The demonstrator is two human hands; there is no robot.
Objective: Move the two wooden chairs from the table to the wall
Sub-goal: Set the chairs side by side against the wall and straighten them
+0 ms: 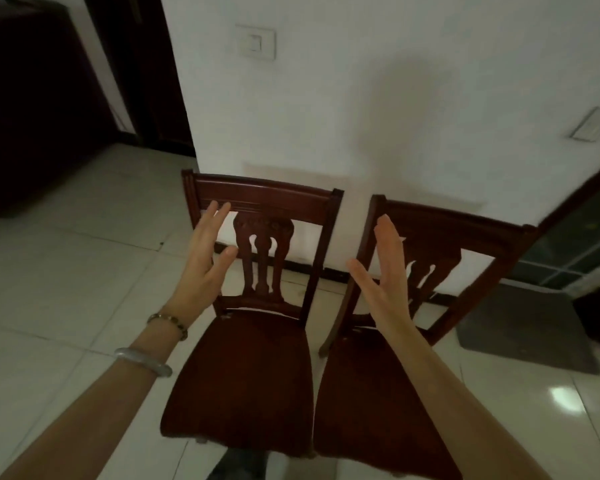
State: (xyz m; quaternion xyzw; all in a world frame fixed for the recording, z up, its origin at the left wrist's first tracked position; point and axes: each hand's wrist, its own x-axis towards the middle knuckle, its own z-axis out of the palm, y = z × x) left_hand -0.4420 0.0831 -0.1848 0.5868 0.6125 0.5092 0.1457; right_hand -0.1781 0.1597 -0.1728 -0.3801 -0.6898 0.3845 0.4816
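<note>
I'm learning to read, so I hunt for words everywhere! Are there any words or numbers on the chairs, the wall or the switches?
No readable text anywhere in this picture.
White wall switch plate: blank, no letters visible.
Second white wall plate at the right edge: too blurred to tell whether it carries any marking.
Two dark red-brown wooden chairs, left and right: only carved patterns, no words.
White wall: plain.

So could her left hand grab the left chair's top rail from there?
Probably yes: the left hand is open, empty, and already up by the left chair backrest, with nothing between them.
</note>
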